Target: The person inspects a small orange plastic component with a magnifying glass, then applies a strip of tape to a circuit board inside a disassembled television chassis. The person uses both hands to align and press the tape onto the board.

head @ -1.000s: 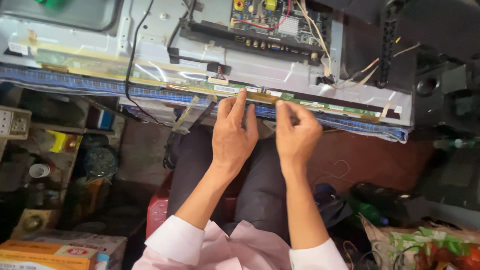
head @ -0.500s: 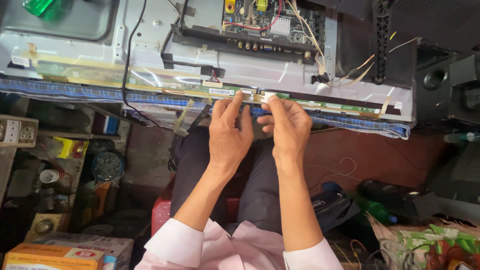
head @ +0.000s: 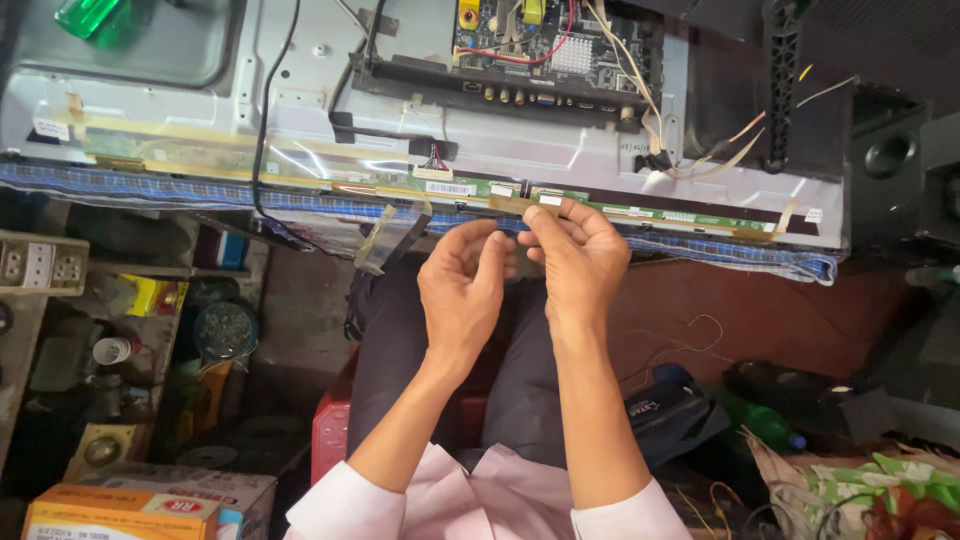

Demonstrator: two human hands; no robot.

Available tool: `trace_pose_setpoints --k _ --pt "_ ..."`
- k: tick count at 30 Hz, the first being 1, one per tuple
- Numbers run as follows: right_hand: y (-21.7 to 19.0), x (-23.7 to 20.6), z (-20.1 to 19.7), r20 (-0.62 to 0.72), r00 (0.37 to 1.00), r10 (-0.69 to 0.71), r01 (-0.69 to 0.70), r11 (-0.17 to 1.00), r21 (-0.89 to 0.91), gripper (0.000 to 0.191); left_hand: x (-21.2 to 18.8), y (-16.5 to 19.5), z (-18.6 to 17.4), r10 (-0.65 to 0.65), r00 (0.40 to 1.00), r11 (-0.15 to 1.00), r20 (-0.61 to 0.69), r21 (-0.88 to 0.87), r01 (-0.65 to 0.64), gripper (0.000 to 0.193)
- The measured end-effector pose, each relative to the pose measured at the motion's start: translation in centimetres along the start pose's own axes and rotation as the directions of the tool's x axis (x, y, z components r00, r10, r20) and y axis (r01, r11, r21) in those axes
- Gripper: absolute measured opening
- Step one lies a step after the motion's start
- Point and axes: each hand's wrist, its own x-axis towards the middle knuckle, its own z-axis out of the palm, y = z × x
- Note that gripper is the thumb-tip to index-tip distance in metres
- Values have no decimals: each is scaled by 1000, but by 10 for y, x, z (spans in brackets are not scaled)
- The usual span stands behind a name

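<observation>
Cluttered workshop floor surrounds a blue cloth-covered bench edge point(head: 200, 190) carrying an opened flat-panel chassis point(head: 300, 110). Right hand point(head: 580, 262): thumb and forefinger closed on a flat ribbon strip point(head: 512, 204) at the narrow green driver board point(head: 640, 212). Left hand point(head: 462, 285): fingers half curled, empty, just below the strip. A main circuit board point(head: 540, 45) lies well beyond the fingertips.
</observation>
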Motion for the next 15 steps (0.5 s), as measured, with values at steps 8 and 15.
trace_pose_setpoints --k 8,15 --pt "-1 -1 -14 107 987 122 -138 977 164 27 14 0 2 -307 943 834 131 -441 333 24" --pt "-7 -2 -18 120 983 137 -149 984 100 23 16 -2 9 -211 973 865 96 -446 231 19"
